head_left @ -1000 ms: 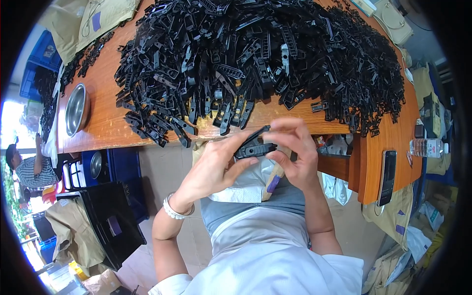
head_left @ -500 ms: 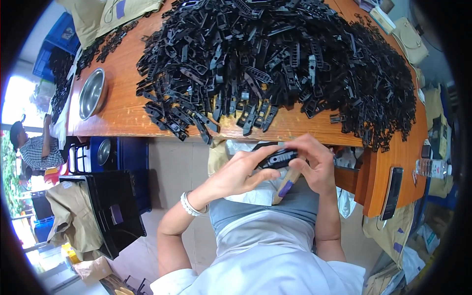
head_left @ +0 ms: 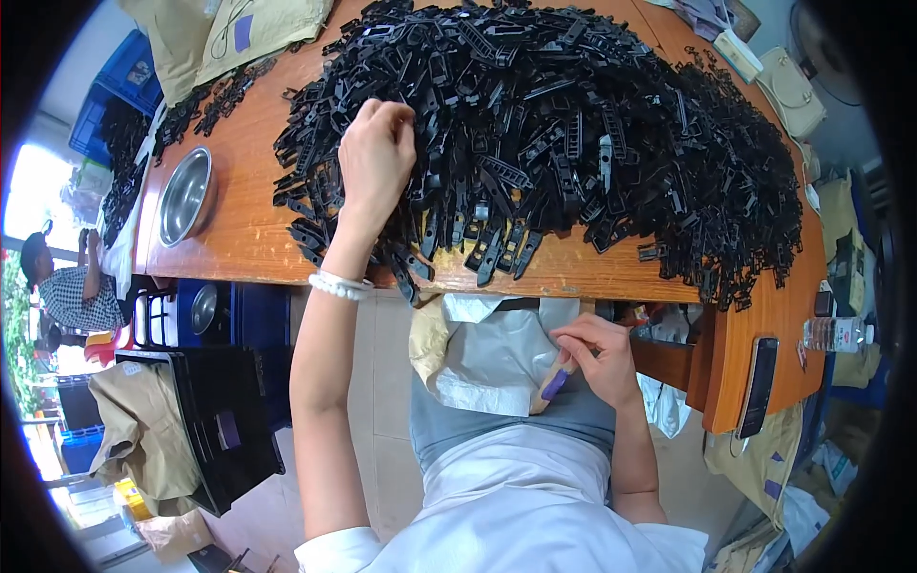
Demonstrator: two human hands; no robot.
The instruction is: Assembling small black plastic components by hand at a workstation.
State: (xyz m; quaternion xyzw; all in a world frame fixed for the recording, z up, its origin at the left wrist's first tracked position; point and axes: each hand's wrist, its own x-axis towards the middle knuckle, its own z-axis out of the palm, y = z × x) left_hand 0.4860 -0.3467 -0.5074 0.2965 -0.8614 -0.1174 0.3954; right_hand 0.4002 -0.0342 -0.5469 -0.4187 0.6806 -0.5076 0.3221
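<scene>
My left hand [head_left: 375,158], a white beaded bracelet at its wrist, reaches over the left part of a big heap of black plastic parts [head_left: 573,105]. Its fingers are bent and drawn together at the heap; whatever lies in them is hidden. Below the table edge, my right hand [head_left: 600,358] has its fingers pressed together beside the rim of a paper bag [head_left: 429,344] with a pale lining [head_left: 497,349], which sits on my lap. I cannot make out what these fingers hold, if anything. A purple patch [head_left: 556,384] marks the bag's near side.
A steel bowl [head_left: 186,196] stands at the table's left side. On the right lie a phone [head_left: 757,387] and a plastic bottle [head_left: 839,334]. Black crates [head_left: 224,430] stand on the floor at left. Far left, another person [head_left: 72,291] sits in a checked shirt.
Half a second ago both hands held black plastic parts together above the bag. My left hand has moved up to the heap. The right has come slightly down, and the bag's lining shows.
</scene>
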